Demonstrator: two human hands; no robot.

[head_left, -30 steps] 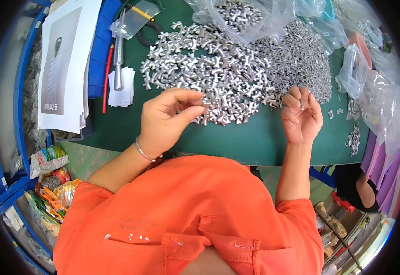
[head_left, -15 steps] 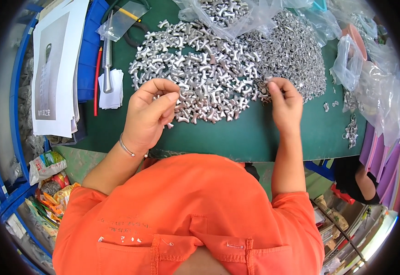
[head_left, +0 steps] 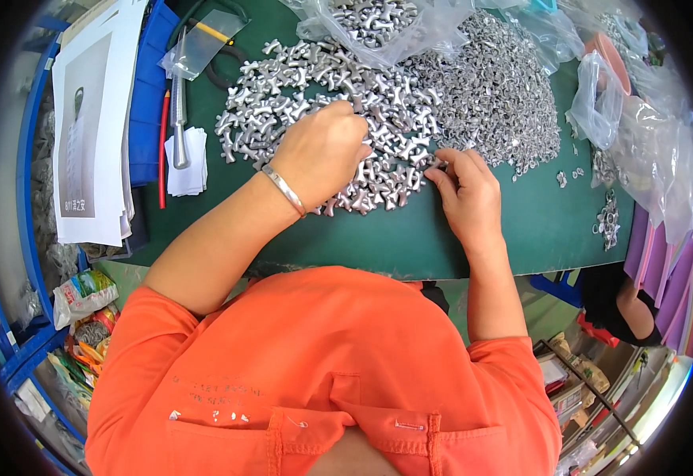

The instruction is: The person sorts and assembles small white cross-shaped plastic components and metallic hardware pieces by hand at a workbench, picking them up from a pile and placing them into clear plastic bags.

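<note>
A broad spread of silvery, bone-shaped metal pieces (head_left: 263, 119) lies in front of me. Over its middle is my left hand (head_left: 322, 151), its fingers curled down among the pieces. The back of that hand hides most of what its fingertips hold. At the spread's right edge my right hand (head_left: 471, 190) is closed in a pinch, thumb and forefinger together. Something small and metallic shows at those fingertips, too small to name. Just beyond the right hand rises a heap of tiny silvery metal parts (head_left: 505, 95), touching the bone-shaped pieces.
Clear plastic bags (head_left: 596, 99) crowd the back and right of the green table (head_left: 346, 250). On the left lie a red pencil (head_left: 164, 151), a metal tool (head_left: 179, 127), white slips (head_left: 190, 170), a blue bin (head_left: 146, 103) and a printed sheet (head_left: 84, 151). Small rings (head_left: 607, 222) sit at right.
My left hand has moved right and forward, down onto the bone-shaped pieces. My right hand has come left and slightly nearer, from the tiny-parts heap to the edge of the bone-shaped spread.
</note>
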